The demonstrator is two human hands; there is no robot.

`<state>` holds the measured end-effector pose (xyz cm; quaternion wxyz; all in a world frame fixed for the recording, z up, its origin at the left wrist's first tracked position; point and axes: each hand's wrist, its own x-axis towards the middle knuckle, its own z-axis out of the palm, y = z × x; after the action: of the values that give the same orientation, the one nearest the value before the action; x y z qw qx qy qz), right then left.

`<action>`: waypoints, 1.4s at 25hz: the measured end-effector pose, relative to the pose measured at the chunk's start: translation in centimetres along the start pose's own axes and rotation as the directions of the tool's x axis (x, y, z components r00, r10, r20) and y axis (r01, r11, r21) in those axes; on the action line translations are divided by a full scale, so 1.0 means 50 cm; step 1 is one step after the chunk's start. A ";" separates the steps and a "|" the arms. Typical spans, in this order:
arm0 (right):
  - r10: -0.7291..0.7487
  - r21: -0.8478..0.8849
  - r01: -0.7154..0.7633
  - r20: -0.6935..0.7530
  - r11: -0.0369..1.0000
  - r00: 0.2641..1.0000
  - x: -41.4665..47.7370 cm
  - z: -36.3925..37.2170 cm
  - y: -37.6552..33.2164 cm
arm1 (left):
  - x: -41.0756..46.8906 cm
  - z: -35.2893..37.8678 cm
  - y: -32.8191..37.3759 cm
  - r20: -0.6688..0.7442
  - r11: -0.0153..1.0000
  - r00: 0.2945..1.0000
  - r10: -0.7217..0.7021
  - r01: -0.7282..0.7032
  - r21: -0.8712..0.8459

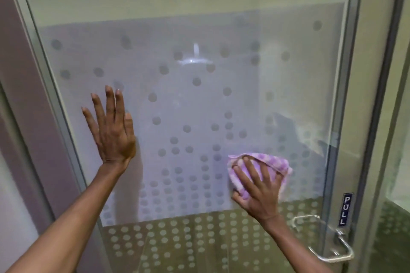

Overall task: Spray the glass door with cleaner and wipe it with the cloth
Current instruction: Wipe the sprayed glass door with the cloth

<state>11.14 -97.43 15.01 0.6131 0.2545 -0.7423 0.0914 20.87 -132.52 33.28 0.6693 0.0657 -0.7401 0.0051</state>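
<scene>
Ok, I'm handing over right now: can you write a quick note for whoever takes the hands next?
Left hand: open, flat on the glass door, left of centre.
Right hand: spread fingers press the pink cloth to the glass, lower right, above the handle.
Spray bottle: not in view.
Done: wiping is under way; sprayed or wiped areas cannot be told.
Left: wipe the rest of the pane.

The left forearm (66, 217) and the right forearm (295, 246) are bared and stretched forward and upward. The left hand (111, 126) is held flat, palm forward, with its fingers straight and slightly fanned. The right hand (257, 188) is set lower, its fingers spread wide.
</scene>
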 end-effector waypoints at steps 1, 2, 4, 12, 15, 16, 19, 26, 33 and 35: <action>0.155 -0.009 -0.156 -0.048 0.988 0.987 0.020 -0.004 0.044 | -0.001 0.001 0.001 -0.003 1.000 1.000 0.000 0.000 0.004; 0.323 0.014 -0.323 -0.101 0.946 0.941 0.065 -0.006 0.077 | -0.001 0.002 0.001 -0.007 1.000 1.000 -0.002 0.002 0.008; 0.586 0.125 -0.573 -0.197 0.810 0.786 0.198 -0.019 0.112 | 0.000 0.003 0.002 0.002 1.000 1.000 -0.006 0.006 0.009; 0.682 0.217 -0.647 -0.193 0.731 0.706 0.567 -0.078 0.015 | 0.002 0.002 0.003 0.034 1.000 0.999 -0.020 0.020 0.013; 0.541 0.197 -0.510 -0.164 0.838 0.825 0.637 -0.086 -0.077 | 0.003 -0.005 0.006 0.060 1.000 0.998 -0.030 0.029 0.012; 0.499 0.196 -0.470 -0.143 0.861 0.854 0.655 -0.087 -0.109 | 0.003 -0.007 0.007 0.066 0.999 0.997 -0.031 0.030 0.016; 0.392 0.223 -0.356 -0.147 0.907 0.908 0.680 -0.080 -0.194 | 0.002 -0.010 0.007 0.074 0.999 0.997 -0.034 0.032 0.019; 0.007 0.181 0.040 -0.252 0.983 0.968 0.584 -0.016 -0.307 | 0.005 -0.013 0.004 0.070 1.000 0.997 -0.017 0.017 0.011; -0.038 0.213 0.078 -0.183 0.974 0.982 0.367 0.032 -0.370 | 0.007 -0.020 -0.004 0.108 1.000 0.994 -0.005 0.004 0.014; -0.086 0.246 0.129 -0.177 0.961 0.980 0.318 0.037 -0.367 | 0.005 -0.019 -0.007 0.117 1.000 0.993 -0.006 0.006 -0.004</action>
<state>16.61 -118.14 26.56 0.6385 0.3631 -0.6560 0.1736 21.82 -132.79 33.63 0.6250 0.0666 -0.7777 -0.0025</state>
